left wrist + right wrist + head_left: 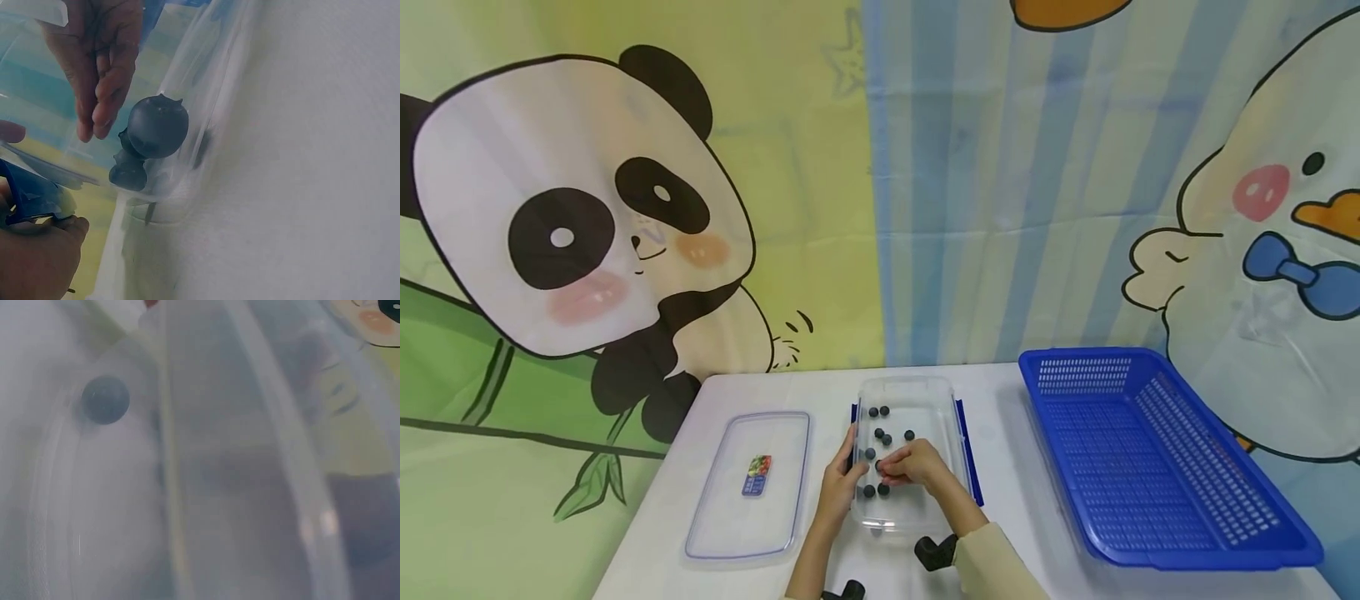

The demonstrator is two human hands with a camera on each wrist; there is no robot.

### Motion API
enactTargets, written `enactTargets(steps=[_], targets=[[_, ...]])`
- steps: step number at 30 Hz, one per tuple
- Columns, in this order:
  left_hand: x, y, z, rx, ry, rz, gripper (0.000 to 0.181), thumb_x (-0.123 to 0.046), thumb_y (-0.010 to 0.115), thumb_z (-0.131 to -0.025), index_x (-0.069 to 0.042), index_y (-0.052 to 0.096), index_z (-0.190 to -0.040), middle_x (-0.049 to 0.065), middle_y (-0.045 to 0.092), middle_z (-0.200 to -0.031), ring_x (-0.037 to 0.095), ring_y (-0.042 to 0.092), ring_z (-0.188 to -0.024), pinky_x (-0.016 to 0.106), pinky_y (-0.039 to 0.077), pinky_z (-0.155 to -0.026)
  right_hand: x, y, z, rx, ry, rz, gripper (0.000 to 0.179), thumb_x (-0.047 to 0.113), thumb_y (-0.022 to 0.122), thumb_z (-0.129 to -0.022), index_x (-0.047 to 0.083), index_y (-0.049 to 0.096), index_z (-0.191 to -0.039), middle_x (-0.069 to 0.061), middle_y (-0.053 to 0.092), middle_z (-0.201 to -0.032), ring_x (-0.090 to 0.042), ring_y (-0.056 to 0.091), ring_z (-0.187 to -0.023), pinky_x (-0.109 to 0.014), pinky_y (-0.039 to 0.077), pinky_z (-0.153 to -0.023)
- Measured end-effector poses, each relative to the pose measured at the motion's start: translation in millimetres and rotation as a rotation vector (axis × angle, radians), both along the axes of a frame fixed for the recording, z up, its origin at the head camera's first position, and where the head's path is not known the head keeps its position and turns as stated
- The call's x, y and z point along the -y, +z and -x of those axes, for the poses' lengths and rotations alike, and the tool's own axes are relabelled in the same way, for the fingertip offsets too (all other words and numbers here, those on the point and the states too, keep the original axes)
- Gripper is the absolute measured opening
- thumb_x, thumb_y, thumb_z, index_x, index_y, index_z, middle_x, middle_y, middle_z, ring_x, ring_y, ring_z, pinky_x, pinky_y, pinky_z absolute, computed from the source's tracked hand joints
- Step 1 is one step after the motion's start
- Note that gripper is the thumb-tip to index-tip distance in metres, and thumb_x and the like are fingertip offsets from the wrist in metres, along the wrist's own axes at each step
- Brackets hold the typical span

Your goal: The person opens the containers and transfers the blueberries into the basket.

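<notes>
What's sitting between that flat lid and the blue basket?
In the head view: a clear box with dark berries inside, the left hand at its edge and the right hand over it.

head cam: above, farthest back, facing forward-down over table [647, 575] to curtain [925, 208]. left wrist: close, beside clear container [934, 417]. right wrist: closest, through clear plastic toward panda print [377, 322]. head/left wrist share left hand [841, 482], right hand [917, 464], berries [883, 489].
</notes>
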State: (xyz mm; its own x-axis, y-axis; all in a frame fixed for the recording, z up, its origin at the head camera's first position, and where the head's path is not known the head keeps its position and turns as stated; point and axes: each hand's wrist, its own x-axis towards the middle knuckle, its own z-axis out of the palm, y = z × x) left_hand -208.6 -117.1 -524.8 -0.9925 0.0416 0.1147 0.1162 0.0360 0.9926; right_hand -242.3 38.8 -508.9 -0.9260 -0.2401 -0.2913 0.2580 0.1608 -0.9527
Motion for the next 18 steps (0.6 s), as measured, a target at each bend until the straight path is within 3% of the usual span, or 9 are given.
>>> enactTargets(steps=[5,10,18], targets=[[1.3,-0.9,0.1,0.012,-0.005,0.004,0.066,0.005,0.051,-0.085,-0.007,0.026,-0.145,0.008,0.021,-0.150,0.023,0.013,-0.138,0.038,0.013,-0.112,1.9,-0.1,0.2,0.041,-0.015,-0.070,0.012,-0.012,0.064,-0.079,-0.014,0.067,-0.090,-0.023,0.067,-0.080,-0.023,0.068,-0.065,-0.029,0.057,-0.061],[2.2,-2.4,0.5,0.025,-0.003,-0.001,0.065,0.004,0.051,-0.085,-0.007,0.027,-0.145,0.008,0.021,-0.150,0.023,0.015,-0.137,0.039,0.014,-0.111,1.7,-3.0,1.9,0.079,-0.020,-0.077,0.011,-0.013,0.064,-0.078,-0.013,0.068,-0.089,-0.022,0.068,-0.078,-0.024,0.068,-0.066,-0.028,0.057,-0.061],[2.2,-1.6,0.1,0.043,0.022,0.020,0.064,0.002,0.053,-0.086,-0.010,0.030,-0.144,0.011,0.021,-0.149,0.028,0.015,-0.137,0.044,0.016,-0.111,4.1,-5.9,5.3,0.105,-0.067,-0.176,0.010,-0.012,0.068,-0.075,-0.009,0.070,-0.084,-0.016,0.068,-0.071,-0.014,0.065,-0.056,-0.024,0.056,-0.058]])
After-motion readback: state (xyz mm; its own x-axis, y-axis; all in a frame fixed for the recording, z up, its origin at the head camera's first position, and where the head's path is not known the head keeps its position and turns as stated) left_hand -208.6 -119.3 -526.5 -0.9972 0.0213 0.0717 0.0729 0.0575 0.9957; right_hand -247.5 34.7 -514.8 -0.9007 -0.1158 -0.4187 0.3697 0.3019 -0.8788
